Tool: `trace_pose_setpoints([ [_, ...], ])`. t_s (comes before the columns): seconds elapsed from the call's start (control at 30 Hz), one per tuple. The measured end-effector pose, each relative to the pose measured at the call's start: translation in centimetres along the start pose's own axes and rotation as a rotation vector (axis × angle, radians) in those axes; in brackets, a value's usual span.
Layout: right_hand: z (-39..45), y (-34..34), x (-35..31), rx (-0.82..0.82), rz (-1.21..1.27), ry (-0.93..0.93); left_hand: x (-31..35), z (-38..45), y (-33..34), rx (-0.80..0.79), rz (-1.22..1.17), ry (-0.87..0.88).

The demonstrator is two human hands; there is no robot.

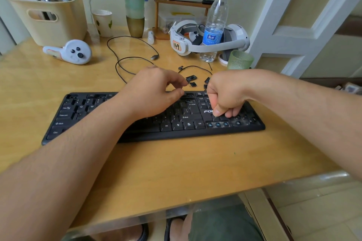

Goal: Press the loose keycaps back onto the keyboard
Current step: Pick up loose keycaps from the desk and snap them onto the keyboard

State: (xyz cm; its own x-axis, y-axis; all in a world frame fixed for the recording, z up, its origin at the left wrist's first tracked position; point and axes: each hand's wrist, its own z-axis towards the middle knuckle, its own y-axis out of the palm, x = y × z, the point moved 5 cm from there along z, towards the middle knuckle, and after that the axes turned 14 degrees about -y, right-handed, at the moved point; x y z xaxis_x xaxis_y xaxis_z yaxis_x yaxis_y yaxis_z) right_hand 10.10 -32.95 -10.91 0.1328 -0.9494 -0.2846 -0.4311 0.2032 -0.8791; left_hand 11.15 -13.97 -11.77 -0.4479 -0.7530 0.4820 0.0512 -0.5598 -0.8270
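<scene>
A black keyboard (109,123) lies across the wooden desk. Its right end shows several bare switch sockets (217,124) without caps. Several loose black keycaps (191,78) lie on the desk just behind the keyboard's top edge. My left hand (154,92) hovers over the upper middle of the keyboard, fingers loosely bent, index tip close to the nearest loose keycap; nothing shows between thumb and finger. My right hand (225,96) is curled into a fist, its thumb and fingertips pressed down on the keyboard above the bare sockets. What lies under those fingertips is hidden.
Behind the keycaps run thin black cables (125,64). A water bottle (214,25), a white headset (195,43) and a green glass (240,59) stand at the back right. A white controller (74,52) and a cream basket (49,17) sit back left. The desk edge (215,191) is near me.
</scene>
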Motion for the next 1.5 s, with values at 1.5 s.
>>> trace_pose_setpoints([
  [1.5,7.8,-4.3,4.4,0.309,-0.330,-0.233,2.6,-0.6,1.8,-0.094,0.126,0.106],
])
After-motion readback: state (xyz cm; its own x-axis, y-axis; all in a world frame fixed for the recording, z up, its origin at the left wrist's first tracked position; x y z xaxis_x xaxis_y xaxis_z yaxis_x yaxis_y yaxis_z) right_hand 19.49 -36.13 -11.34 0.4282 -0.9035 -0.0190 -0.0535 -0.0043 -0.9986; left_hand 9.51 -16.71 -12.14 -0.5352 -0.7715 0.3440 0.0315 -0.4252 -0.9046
